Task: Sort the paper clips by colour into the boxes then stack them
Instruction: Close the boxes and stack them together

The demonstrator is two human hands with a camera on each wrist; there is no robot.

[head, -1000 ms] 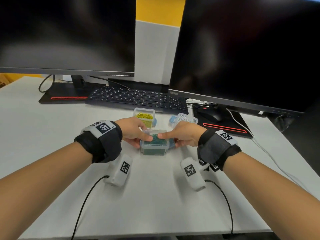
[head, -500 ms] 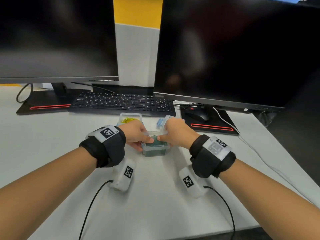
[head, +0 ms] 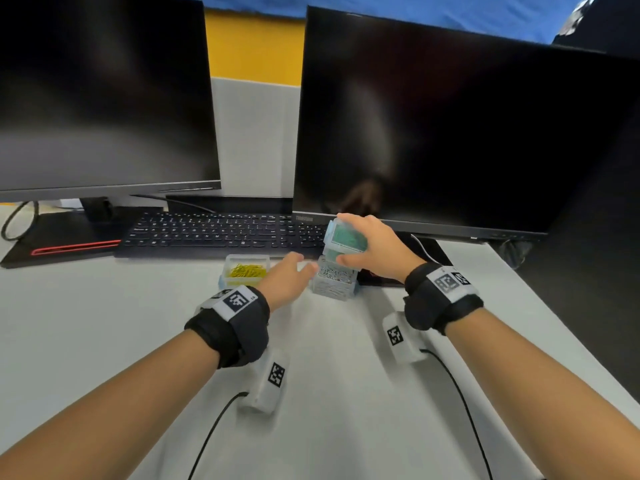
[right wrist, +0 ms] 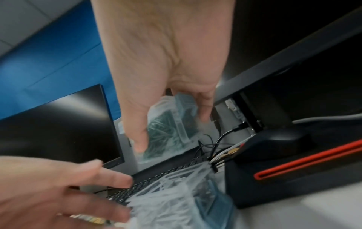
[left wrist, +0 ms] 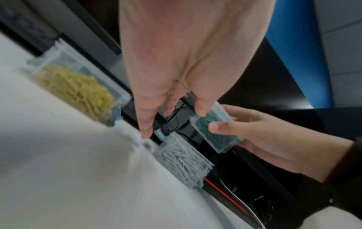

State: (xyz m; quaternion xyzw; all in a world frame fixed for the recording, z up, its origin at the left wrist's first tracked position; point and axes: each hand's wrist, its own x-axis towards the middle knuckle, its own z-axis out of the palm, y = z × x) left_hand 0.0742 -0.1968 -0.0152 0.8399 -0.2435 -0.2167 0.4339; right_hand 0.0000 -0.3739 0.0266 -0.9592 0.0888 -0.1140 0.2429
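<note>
Right hand [head: 377, 249] gripping green-clip box [head: 346, 241], over white-clip box [head: 334, 280]

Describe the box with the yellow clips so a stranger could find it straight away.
Start at the black keyboard on the white desk. Just in front of it stands a small clear box, left of the left hand. Only it holds yellow clips; its neighbour holds white ones.

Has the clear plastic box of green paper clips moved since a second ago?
Yes. The clear plastic box of green paper clips is off the white desk, now held above the white-clip box, nearer the keyboard.
</note>
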